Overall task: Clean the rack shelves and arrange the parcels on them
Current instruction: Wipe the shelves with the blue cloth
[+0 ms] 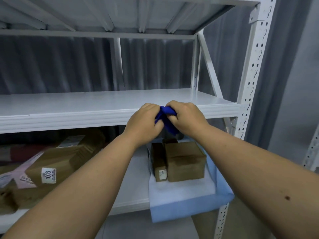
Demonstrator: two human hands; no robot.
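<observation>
A bunched dark blue cloth (166,116) is held between both hands in front of the middle shelf's front edge (69,120). My left hand (144,122) grips its left side and my right hand (187,118) grips its right side, fingers curled into the fabric. The white middle shelf (103,100) behind the hands carries nothing. On the lower shelf (136,183), two brown cardboard parcels (185,161) stand side by side on a light blue flat package (189,204). To the left lies a large brown parcel (65,157) with a "1003" label.
More parcels and a pale pink mailer (20,175) are piled at the lower shelf's left end. A perforated white upright (250,75) stands at the right, with a diagonal brace behind it. Grey curtain (60,66) hangs behind the rack. Another shelf sits overhead.
</observation>
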